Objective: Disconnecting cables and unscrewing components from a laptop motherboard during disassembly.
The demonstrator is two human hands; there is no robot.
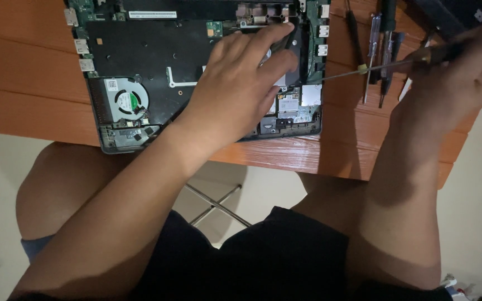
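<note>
An opened laptop base (140, 61) lies on an orange wooden table (23, 72), its black inner cover, green circuit boards and round cooling fan (128, 101) exposed. My left hand (235, 83) rests flat on the right half of the laptop's insides, fingertips reaching a black part near the right edge. My right hand (458, 83) is off to the right, gripping a screwdriver (380, 64) with a dark and orange handle. Its long thin shaft points left toward the laptop's right edge.
Several small screwdrivers (372, 50) lie on the table just right of the laptop. A dark object (453, 14) sits at the top right corner. My knees and a metal chair frame (218, 203) show below the table's front edge.
</note>
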